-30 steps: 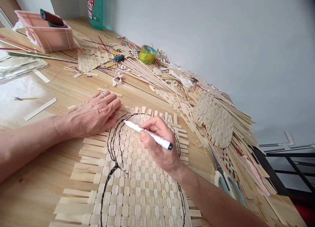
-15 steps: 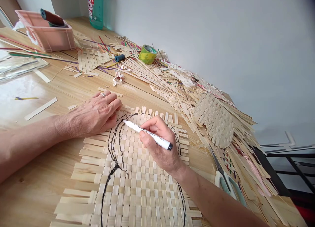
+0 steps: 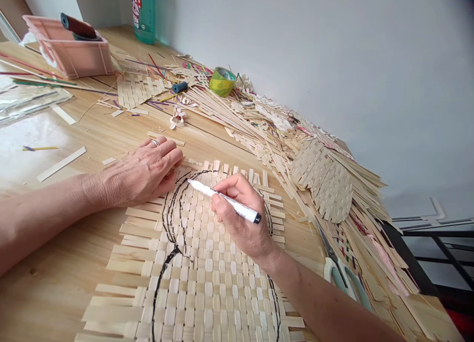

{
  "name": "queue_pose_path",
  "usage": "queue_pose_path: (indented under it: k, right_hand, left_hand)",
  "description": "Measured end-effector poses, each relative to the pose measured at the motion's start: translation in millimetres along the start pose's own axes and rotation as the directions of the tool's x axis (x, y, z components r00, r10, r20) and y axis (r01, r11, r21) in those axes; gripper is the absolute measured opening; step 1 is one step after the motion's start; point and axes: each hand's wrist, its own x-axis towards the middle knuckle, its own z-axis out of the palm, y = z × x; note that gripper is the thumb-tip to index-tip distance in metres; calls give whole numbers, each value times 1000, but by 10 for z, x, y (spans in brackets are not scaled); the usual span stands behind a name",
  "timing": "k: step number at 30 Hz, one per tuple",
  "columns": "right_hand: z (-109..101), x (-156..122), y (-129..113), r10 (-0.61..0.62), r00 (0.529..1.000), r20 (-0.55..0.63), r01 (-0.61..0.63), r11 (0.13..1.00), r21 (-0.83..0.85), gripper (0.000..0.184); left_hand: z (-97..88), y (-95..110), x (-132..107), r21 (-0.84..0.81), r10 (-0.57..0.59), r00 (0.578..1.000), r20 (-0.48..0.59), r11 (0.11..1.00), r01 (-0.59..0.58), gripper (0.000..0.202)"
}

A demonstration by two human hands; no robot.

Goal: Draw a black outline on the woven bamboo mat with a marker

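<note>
A white marker (image 3: 218, 196) with a black end is pinched in my right hand (image 3: 246, 218). Its tip meets a curved black line near the top left of the woven mat (image 3: 215, 273). The mat is made of pale flat strips, with loose strip ends sticking out along its sides. Black outlines run over the weave, several of them close together at the upper left. My left hand (image 3: 144, 174), wearing a ring, lies with curled fingers over the mat's upper left corner, holding it against the table; its fingertips are partly hidden.
Scissors (image 3: 338, 268) lie right of the mat, beside a woven piece (image 3: 322, 179) and heaped strips (image 3: 255, 129). Farther back are a tape roll (image 3: 222, 82), a thread spool (image 3: 179, 87), a pink basket (image 3: 79, 58) and a green bottle (image 3: 145, 16).
The marker tip has shifted slightly right and up along the curved line, my right hand moving with it. My left hand stays in place.
</note>
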Motion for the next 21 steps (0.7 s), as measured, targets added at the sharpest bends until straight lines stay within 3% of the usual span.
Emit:
queue_pose_path:
  k: [21]
  right_hand:
    - [4,11,0,-11,998,-56,11,1000,2,13]
  left_hand:
    - [16,-9,-13,-18,-1,999,-34,1000,0,9]
